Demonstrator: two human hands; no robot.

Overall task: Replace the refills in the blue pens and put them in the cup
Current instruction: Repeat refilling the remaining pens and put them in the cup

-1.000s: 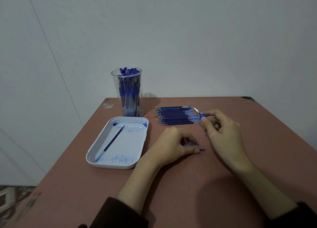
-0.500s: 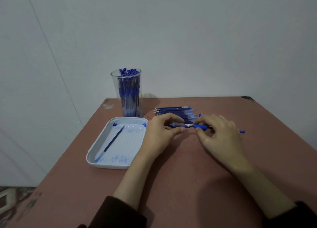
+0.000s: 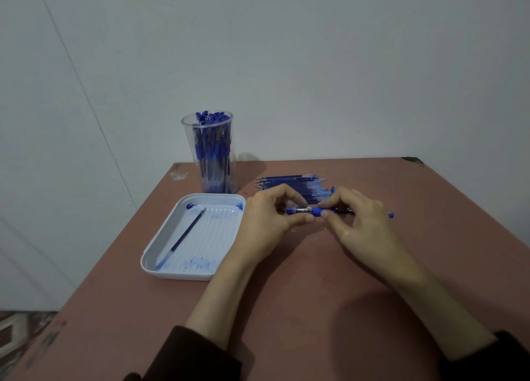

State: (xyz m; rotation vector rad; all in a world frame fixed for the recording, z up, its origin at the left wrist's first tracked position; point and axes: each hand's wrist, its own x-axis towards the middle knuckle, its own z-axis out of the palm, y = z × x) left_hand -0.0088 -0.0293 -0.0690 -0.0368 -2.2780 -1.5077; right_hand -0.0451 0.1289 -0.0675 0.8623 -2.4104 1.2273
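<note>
Hands: left hand and right hand at frame centre, each with curled fingers pinching one slim blue plastic pen held level; its tip piece seems unscrewed.
Refills: loose blue stack just behind.
Cup: clear, pen-filled, upper left.
Tray: white, ink-smeared, left on brown counter.

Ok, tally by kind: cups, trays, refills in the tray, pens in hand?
Cup: 1
Tray: 1
Refill in the tray: 1
Pen, in left hand and right hand: 1
Total: 4
Pens in cup and stacked refills: too crowded to count.
</note>
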